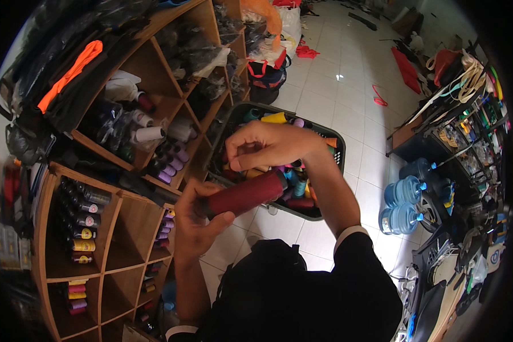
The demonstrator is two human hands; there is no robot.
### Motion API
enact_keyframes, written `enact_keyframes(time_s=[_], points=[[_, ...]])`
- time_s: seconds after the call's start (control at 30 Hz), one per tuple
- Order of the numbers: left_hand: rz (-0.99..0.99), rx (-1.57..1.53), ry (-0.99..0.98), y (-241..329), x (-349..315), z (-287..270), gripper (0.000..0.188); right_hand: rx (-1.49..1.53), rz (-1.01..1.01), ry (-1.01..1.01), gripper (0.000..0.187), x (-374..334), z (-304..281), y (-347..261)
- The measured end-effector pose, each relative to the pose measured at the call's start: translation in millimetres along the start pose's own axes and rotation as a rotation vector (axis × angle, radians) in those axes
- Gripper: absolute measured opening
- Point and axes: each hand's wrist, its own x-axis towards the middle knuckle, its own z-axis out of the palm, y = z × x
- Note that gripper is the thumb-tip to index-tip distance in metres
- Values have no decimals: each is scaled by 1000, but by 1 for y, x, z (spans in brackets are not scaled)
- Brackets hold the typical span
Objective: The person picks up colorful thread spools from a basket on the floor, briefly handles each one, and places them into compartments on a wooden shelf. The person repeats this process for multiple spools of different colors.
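Observation:
A dark red thread spool [246, 194] lies tilted in my left hand [192, 228], whose fingers and thumb wrap its left end. Just above the spool's other end, my right hand [275, 143] is bent at the wrist with thumb and fingers curled together. Whatever sits in that pinch, perhaps a thread end, is too small to make out. Beneath both hands stands a dark plastic basket [341, 157] full of thread spools in many colours. Among them are a yellow spool [275, 118] and a teal spool [300, 188]. My right hand and forearm hide part of the basket.
Wooden cubby shelves [111, 228] on the left hold rows of spools and plastic-wrapped goods. Blue water jugs [403, 190] stand on the tiled floor [319, 91] at right, beside a cluttered rack [467, 131]. Bags [268, 71] are heaped beyond the basket.

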Motion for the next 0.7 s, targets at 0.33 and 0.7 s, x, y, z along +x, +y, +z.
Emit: enact_keyframes(time_s=[0.33,0.7], points=[[78,129,79,-2,0,-5,38,-455,-60,130,16,-12,10,-59],[160,172,243,-4,6,-5,36,-522,-86,375,13,-30,35,-48]])
